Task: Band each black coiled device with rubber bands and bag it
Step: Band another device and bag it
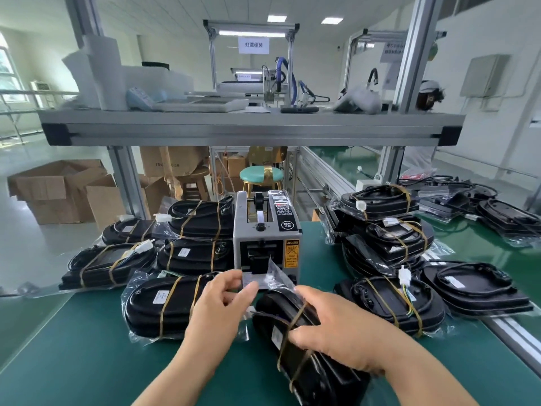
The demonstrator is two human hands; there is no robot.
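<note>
Two hands are working at the near edge of the green table [87,353]. The left hand [222,300] is reaching forward, its thumb and forefinger pinching a clear strip [254,280] just at the mouth of the grey tape dispenser [268,238], which is standing upright in the middle of the table. The right hand [330,326] is lying over the black coiled device [319,382], fingers curled down around its side and gripping it. That device is lying on the table just in front of the person, tilted away to the left, with tan rubber bands [292,322] crossing it. A clear bag [281,278] is covering its far end, the loose plastic rising up against the dispenser's front. Several bagged devices [158,306], each already banded, are lying to the left of the dispenser, some stacked. More banded devices [392,238] are piling up on the right, a few with white connectors sticking out. Beyond the table a teal stool [260,172] and cardboard boxes [58,189] are sitting on the floor, under an aluminium shelf [251,124].
</note>
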